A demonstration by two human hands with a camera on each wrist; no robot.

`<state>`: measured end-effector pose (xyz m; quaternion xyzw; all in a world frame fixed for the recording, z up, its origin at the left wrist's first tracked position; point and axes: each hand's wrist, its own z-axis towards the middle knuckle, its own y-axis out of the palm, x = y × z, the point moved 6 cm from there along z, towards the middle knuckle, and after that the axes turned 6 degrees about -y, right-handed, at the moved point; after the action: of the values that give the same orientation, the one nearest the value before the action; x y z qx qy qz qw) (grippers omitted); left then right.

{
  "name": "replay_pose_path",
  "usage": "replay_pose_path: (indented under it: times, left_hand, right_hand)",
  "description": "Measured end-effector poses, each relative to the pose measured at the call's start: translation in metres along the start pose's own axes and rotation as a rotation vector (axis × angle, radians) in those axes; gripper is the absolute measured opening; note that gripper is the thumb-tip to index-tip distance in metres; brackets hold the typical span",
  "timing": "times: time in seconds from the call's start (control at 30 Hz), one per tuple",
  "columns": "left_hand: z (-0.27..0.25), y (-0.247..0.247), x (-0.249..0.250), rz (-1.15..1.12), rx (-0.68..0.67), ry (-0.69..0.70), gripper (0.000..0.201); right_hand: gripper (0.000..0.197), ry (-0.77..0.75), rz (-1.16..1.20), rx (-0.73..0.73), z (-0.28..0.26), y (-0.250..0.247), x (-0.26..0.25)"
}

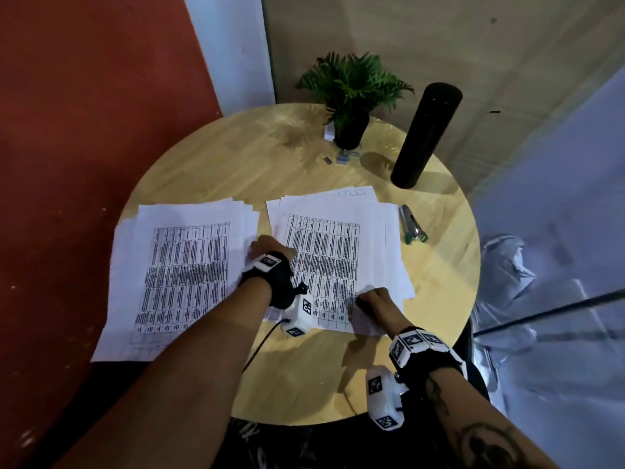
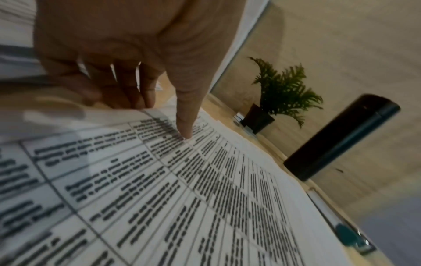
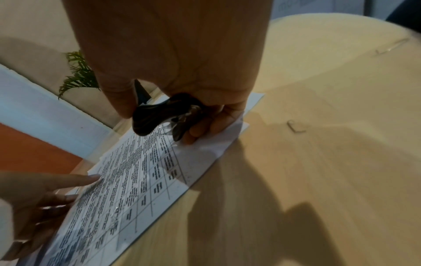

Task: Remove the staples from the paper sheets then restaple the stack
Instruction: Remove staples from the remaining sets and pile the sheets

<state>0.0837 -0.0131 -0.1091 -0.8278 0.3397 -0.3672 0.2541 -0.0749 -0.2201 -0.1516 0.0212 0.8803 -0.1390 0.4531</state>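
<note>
The left paper pile [image 1: 176,275] is hanging over the round tabletop's [image 1: 216,157] left edge. The left hand [image 1: 267,248] is pressing a straight thumb [image 2: 185,115] on the right paper stack [image 1: 324,265], other fingers curled at its left edge. The right hand [image 1: 375,299] is gripping a black staple remover [image 3: 164,115] at the stack's near right corner. A stapler [image 1: 412,225] is lying just beside the stack, near the right rim. Bare wood is showing in front.

head: above, looking down on whole surface [image 1: 209,157] | left wrist: low, close over sheets [image 2: 205,198], facing plant [image 2: 282,93] | right wrist: close, facing sheet corner [image 3: 227,144] | shared: right stack [image 1: 338,238], plant
</note>
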Motion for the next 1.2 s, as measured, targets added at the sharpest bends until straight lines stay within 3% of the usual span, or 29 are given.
replay_pose_path:
  times: [0.13,0.27,0.37,0.57,0.67,0.73,0.93,1.07,1.2]
  left_hand:
    - [-0.001,0.008,-0.002,-0.093,-0.051,-0.081,0.068]
    - [0.002,-0.006,-0.005,-0.102,0.046,-0.053,0.085]
    - [0.007,-0.002,-0.011,-0.082,0.019,0.019,0.075]
    - [0.005,0.007,-0.02,-0.244,-0.253,0.019,0.061]
    - [-0.002,0.003,-0.023,-0.312,-0.225,0.087,0.047]
    - [-0.005,0.003,-0.025,-0.352,-0.189,0.158,0.051]
    - [-0.033,-0.011,-0.015,-0.482,-0.205,0.295,0.047]
    - [-0.045,-0.015,-0.015,-0.567,-0.288,0.31,0.04]
    - [-0.058,-0.019,-0.016,-0.526,-0.355,0.303,0.02]
  right_hand:
    - [0.021,-0.023,-0.003,-0.013,-0.002,0.001,-0.001]
    - [0.024,-0.051,0.027,-0.017,-0.003,0.0,-0.001]
    - [0.029,-0.052,0.02,-0.025,-0.005,0.0,-0.002]
    - [0.024,-0.06,0.022,-0.017,-0.005,-0.001,-0.002]
    - [0.024,-0.046,0.065,-0.032,-0.005,0.0,-0.002]
    - [0.016,-0.058,0.075,-0.021,-0.008,-0.005,-0.007]
    - [0.005,-0.236,0.289,0.126,-0.036,-0.047,-0.057]
    - [0.023,-0.294,0.486,0.147,-0.037,-0.075,-0.098]
    - [0.056,-0.361,0.504,-0.076,-0.045,-0.082,-0.128]
